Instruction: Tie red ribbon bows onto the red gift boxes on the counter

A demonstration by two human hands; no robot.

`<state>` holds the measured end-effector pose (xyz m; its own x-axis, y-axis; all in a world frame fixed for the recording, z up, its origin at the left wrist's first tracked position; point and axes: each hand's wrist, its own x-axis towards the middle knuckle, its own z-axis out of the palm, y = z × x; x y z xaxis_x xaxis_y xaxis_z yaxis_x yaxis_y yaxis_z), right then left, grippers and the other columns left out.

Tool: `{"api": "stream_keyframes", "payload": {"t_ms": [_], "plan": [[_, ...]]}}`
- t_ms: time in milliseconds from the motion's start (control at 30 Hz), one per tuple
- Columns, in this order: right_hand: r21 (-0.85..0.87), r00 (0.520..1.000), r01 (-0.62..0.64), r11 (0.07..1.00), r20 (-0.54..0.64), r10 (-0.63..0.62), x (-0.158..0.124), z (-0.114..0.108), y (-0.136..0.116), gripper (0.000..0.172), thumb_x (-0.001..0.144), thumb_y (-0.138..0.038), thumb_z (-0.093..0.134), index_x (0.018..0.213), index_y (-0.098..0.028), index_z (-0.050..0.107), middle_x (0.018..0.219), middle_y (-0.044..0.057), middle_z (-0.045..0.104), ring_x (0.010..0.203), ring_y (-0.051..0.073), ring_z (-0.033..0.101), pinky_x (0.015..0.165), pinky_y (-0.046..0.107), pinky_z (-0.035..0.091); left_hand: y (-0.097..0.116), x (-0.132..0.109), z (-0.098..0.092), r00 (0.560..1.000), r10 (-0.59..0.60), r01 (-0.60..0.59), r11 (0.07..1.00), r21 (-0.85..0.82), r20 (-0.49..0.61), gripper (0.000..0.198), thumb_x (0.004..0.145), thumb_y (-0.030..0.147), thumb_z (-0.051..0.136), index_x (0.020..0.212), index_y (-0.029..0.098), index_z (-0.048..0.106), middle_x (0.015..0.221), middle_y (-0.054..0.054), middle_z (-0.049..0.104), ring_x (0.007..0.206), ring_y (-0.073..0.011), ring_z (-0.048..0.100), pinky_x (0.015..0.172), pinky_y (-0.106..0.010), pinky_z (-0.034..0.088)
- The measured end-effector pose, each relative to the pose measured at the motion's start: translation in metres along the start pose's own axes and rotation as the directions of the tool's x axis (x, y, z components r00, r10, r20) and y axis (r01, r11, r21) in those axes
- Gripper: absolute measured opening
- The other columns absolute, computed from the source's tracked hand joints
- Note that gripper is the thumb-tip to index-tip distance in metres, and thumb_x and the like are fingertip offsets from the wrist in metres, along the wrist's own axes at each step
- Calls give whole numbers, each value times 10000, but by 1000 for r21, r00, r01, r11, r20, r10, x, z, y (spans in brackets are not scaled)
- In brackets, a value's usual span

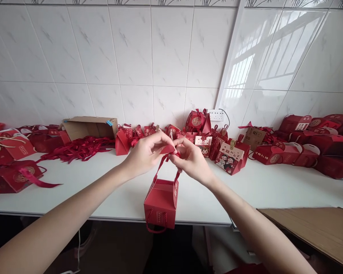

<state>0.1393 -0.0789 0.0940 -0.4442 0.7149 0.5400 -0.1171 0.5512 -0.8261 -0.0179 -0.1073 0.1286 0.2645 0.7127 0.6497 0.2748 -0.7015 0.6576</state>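
A small red gift box point(161, 203) hangs in the air just in front of the white table's edge point(117, 217), with a red cord loop dangling below it. Red ribbon point(160, 167) runs up from both sides of the box to my hands. My left hand point(145, 152) and my right hand point(190, 158) are raised above the box, close together, each pinching the ribbon ends at the top. The fingertips nearly touch, and the knot area between them is partly hidden.
A pile of loose red ribbons point(77, 148) and an open cardboard box point(88, 127) lie back left. Several red gift boxes point(228, 154) line the tiled wall, more at far right point(314, 146) and left point(14, 175). A flat cardboard sheet point(317, 232) sits front right.
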Motion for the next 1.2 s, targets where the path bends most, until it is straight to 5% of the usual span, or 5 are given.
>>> {"api": "stream_keyframes", "payload": {"t_ms": [233,600,767,933,1200], "plan": [[-308,966,35,951,-234,-112,-11,8,-5,151,762,-219,582,913,-219,581,655,-33,676,553,122,599,563,240,433,-6,-1,0,998,67,-68,995,75,17,69,800,255,620,778,191,633,765,-32,683,758,-173,666,707,-278,533],[200,889,13,980,-450,80,1,5,8,264,683,-394,736,794,-162,677,767,37,730,760,176,678,739,313,540,-20,-11,9,978,71,-90,992,-86,-198,103,803,308,651,813,206,639,846,-35,709,904,-186,667,876,-335,515],[257,787,95,962,-611,85,-11,1,19,392,690,-337,746,1034,-202,614,816,25,749,891,199,701,854,394,556,-42,-26,22,850,-145,-58,930,-363,-506,150,771,331,669,767,206,586,783,2,658,789,-144,638,813,-335,525],[204,646,53,978,-754,122,-47,-11,31,548,681,-304,765,1172,-199,546,741,2,747,900,209,709,878,421,552,-61,-47,15,718,-408,65,846,-529,-564,191,679,268,681,643,193,509,690,40,566,662,-93,565,706,-269,525],[328,541,-51,943,-785,302,-104,-27,48,332,602,-283,830,662,-184,519,735,24,720,867,220,710,788,369,595,-94,-88,-3,548,-640,185,720,-669,-538,199,617,200,672,595,182,475,675,24,579,627,-98,565,613,-232,505]]}}
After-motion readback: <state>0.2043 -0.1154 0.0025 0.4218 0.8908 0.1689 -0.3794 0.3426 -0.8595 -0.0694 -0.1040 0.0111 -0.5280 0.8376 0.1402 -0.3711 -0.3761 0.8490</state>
